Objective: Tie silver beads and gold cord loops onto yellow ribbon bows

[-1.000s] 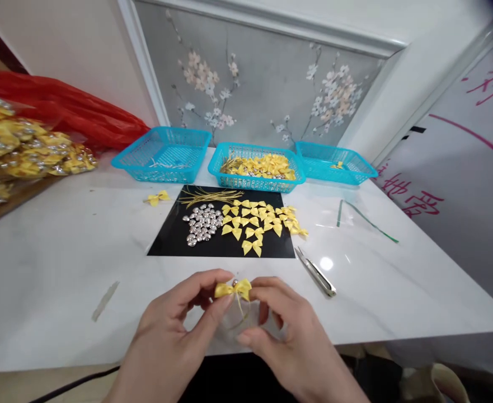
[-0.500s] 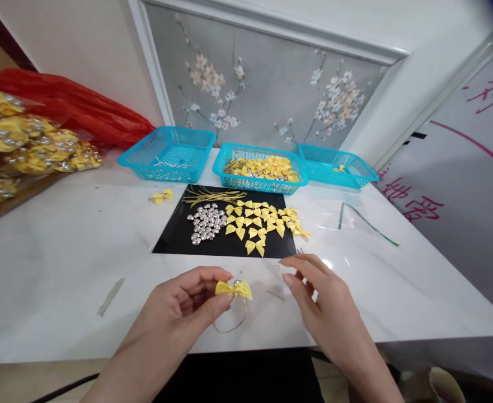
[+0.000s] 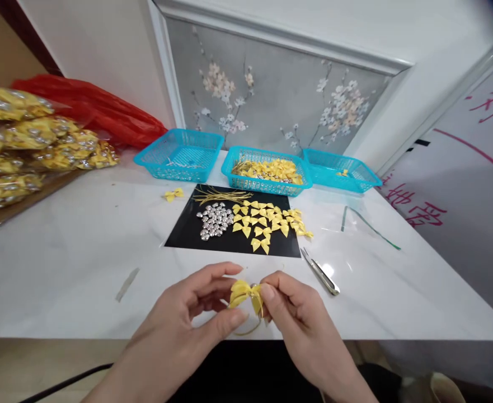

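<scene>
A yellow ribbon bow [image 3: 240, 292] with a silver bead at its middle and a loop of gold cord below is between my hands, over the table's front part. My right hand [image 3: 299, 313] pinches the bow's right side between thumb and index finger. Around its left side, my left hand [image 3: 200, 308] has thumb and index finger apart; whether its other fingers touch the bow is hidden. To the right of my right hand lie metal thread snips [image 3: 320, 272]. Beyond my hands, a black mat [image 3: 187, 240] carries silver beads [image 3: 215, 220], several yellow bows [image 3: 263, 221] and gold cords [image 3: 219, 195].
Three blue baskets [image 3: 179, 173] stand along the back, the middle one heaped with finished-looking bows [image 3: 271, 169]. Bagged bows [image 3: 32, 134] and red plastic [image 3: 90, 106] are at the left. A green strip [image 3: 372, 228] lies right, a pale strip [image 3: 127, 284] left.
My right hand has moved left onto the bow, uncovering the thread snips. My left thumb and index finger have spread from their pinch, and the bow has turned.
</scene>
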Demonstrator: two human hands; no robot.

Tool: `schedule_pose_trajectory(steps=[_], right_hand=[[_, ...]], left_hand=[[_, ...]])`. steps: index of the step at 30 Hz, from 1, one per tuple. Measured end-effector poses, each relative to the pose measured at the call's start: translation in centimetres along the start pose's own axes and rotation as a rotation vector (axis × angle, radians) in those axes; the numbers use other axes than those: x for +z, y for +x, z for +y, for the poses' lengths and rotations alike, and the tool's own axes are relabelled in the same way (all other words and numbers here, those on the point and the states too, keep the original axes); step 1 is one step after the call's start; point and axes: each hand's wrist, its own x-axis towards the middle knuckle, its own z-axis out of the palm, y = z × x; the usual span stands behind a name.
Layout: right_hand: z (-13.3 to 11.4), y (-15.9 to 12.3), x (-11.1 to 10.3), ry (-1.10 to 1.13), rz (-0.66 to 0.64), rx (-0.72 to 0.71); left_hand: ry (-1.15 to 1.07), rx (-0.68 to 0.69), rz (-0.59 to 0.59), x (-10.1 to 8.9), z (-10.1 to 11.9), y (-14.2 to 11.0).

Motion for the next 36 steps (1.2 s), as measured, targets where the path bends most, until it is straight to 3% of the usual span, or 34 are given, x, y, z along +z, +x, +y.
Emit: schedule_pose_trajectory(steps=[2,7,13,16,18,19,22,24,28,31,33,36], right_hand=[[-0.1,-0.1,-0.1,0.003,-0.009,0.002],[-0.5,-0.1,0.1,-0.061,-0.017,-0.004],[-0.1,-0.2,0.4,-0.206,-0.055,-0.024],[1.2,0.0,-2.2,-0.511,0.131,0.026],[2.5,0.3,-4.8,-0.780,0.440,0.122],[3.1,0.5,-6.1,-0.828,0.507,0.158],[4.9,1.3,-8.8,-0.922,0.529,0.206],[5.4,1.7,-9.2,-0.943,0.494,0.196],[4.1,1.0,-7.4,-0.894,0.447,0.098],[1.8,-1.0,-4.0,-0.713,0.418,-0.076],[0.4,-2.4,-1.3,-0.605,0.332,-0.150],[-0.3,-3.4,2.0,-0.623,0.286,-0.244]], left_hand=[[-0.092,-0.030,-0.119,-0.5,0.3,-0.1],[-0.145,-0.052,-0.130,-0.5,0.8,0.3],[-0.144,-0.098,-0.257,0.0,0.0,0.8],[-0.101,-0.068,-0.164,0.0,-0.2,1.0],[-0.042,-0.014,-0.064,0.1,-0.3,1.0],[-0.016,0.015,-0.032,0.2,-0.2,1.0],[0.007,0.062,0.002,0.5,-0.2,1.0],[-0.009,0.084,0.033,0.9,-0.3,1.1],[0.023,0.204,0.136,1.5,-0.4,1.1],[0.083,0.273,0.141,1.6,-0.4,1.2],[0.085,0.262,0.138,1.5,-0.5,1.2],[0.029,0.221,0.160,1.3,-0.5,1.2]])
